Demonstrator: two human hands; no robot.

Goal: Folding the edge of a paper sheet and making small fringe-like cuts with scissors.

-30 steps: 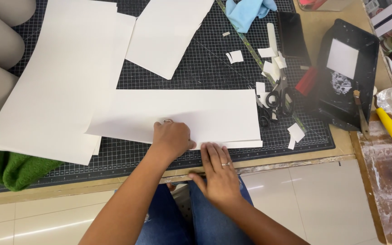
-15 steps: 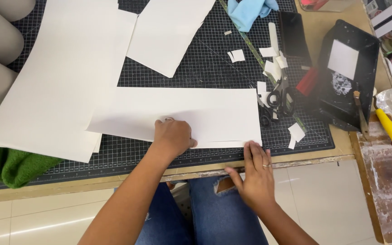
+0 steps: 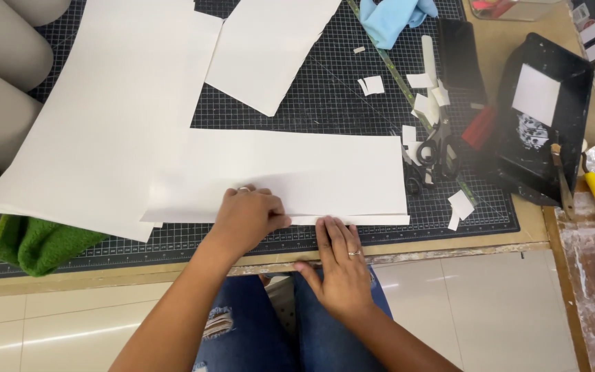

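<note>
The left hand (image 3: pixel 246 219) rests knuckles-up, fingers curled, on the near edge of a long white rectangular paper sheet (image 3: pixel 311 169), pressing it flat rather than gripping it; nothing is closed inside the hand. Just to its right, the right hand (image 3: pixel 339 265) lies open and flat, fingertips (image 3: pixel 332 227) touching the same near edge where a narrow folded strip shows, likely to hold the crease down. The sheet lies lengthwise across a dark gridded cutting mat (image 3: pixel 325 96), directly beyond both hands. Further beyond the left hand a large white paper sheet (image 3: pixel 98 117) overlaps the mat, and another white sheet (image 3: pixel 270 48) lies tilted beyond that. Right of the right hand's fingertips are black-handled scissors (image 3: pixel 435 148), small white paper scraps (image 3: pixel 428 103) and a black plastic tray (image 3: pixel 545 124). A green cloth (image 3: pixel 36 244) sits left of the left wrist. The mat lies on a wooden board (image 3: pixel 449 251) over pale floor tiles (image 3: pixel 490 303).
</note>
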